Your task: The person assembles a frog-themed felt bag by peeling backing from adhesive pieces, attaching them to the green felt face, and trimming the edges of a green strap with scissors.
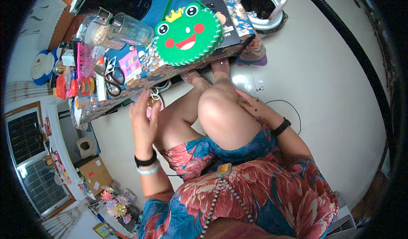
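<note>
Pale capital letters stand near 1 end of the dark booklet (230, 36). The pink card (130, 64) carries small coloured marks, too fine to read. Small pale labels stick to the carton (91, 171), their print illegible, as are the tub's (88, 86) yellow and red markings.

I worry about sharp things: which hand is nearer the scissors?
Left. The left hand is below and right of the scissors in the picture; the right hand is farther right, against a leg.
</note>
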`<action>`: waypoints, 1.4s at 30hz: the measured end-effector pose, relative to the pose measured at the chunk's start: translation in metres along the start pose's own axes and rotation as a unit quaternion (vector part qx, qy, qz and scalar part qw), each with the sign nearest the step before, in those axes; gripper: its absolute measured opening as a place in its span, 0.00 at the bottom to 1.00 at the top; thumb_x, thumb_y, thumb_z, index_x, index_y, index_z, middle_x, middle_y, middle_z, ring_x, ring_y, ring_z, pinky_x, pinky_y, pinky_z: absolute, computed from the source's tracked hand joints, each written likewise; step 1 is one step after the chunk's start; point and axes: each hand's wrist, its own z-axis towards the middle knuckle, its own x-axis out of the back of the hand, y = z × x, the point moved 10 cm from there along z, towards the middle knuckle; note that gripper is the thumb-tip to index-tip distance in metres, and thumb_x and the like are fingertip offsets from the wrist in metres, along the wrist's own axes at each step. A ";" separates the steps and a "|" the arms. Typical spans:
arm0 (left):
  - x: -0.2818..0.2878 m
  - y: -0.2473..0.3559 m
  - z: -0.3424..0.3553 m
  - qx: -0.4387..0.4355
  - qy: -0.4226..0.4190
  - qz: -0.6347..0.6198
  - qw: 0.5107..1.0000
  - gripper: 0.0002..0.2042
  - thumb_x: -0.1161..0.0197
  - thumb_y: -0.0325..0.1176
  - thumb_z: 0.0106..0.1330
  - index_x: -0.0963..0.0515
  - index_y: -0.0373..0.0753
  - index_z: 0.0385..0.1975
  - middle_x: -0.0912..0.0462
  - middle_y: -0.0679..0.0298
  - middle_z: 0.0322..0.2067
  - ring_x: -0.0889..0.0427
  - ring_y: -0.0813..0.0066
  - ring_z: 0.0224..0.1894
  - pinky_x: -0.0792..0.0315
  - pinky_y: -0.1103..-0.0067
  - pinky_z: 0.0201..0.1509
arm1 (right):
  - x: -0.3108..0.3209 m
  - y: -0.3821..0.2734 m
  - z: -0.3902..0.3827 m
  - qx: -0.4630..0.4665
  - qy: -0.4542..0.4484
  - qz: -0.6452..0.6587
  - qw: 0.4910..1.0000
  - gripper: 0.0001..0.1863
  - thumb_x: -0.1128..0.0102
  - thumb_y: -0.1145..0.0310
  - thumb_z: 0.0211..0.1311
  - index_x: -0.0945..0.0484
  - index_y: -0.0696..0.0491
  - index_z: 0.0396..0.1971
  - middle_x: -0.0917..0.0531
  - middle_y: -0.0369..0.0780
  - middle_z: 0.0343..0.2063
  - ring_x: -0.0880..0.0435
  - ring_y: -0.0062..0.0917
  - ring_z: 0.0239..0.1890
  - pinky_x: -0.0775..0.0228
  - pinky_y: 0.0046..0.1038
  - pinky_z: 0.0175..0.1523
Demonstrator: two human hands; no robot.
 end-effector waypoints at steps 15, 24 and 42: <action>-0.047 -0.032 -0.067 0.105 0.058 -0.103 0.987 0.13 0.44 0.34 0.64 0.24 0.32 0.42 0.22 0.54 0.44 0.25 0.65 0.47 0.32 0.74 0.52 | -0.018 0.039 0.011 -0.113 -0.009 0.107 0.988 0.17 0.59 0.67 0.60 0.23 0.61 0.39 0.19 0.45 0.42 0.22 0.29 0.40 0.31 0.29 0.45; -0.056 -0.044 -0.088 0.117 0.076 -0.133 0.981 0.14 0.50 0.33 0.67 0.25 0.32 0.45 0.24 0.54 0.48 0.28 0.62 0.53 0.39 0.72 0.59 | -0.011 0.262 -0.086 -0.149 -0.088 -0.327 0.929 0.14 0.51 0.63 0.56 0.21 0.56 0.34 0.20 0.50 0.35 0.21 0.41 0.41 0.31 0.36 0.45; -0.057 -0.034 -0.067 0.173 -0.013 -0.144 0.974 0.13 0.51 0.29 0.67 0.27 0.30 0.47 0.28 0.53 0.51 0.30 0.63 0.54 0.41 0.71 0.61 | -0.020 0.362 0.005 -0.216 0.010 -0.270 0.938 0.09 0.47 0.68 0.50 0.27 0.59 0.27 0.22 0.48 0.32 0.24 0.41 0.40 0.31 0.38 0.43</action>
